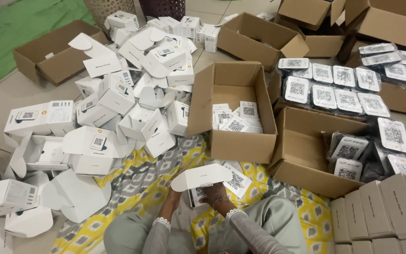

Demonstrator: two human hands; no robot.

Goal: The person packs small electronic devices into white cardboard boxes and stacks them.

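Both hands, left hand (172,200) and right hand (216,194), grip a small white box (198,181), flap open, over the lap. Light thin card, easily crushed; best held by its side walls.

White opened cartons (118,99) fill the left of the frame; brown cardboard boxes (233,110) sit centre and right. A yellow, grey and white patterned cloth (142,178) lies at bottom centre, a green sheet (19,23) upper left. Black-and-white square-patterned cards (339,89), perhaps in dark sleeves, upper right.
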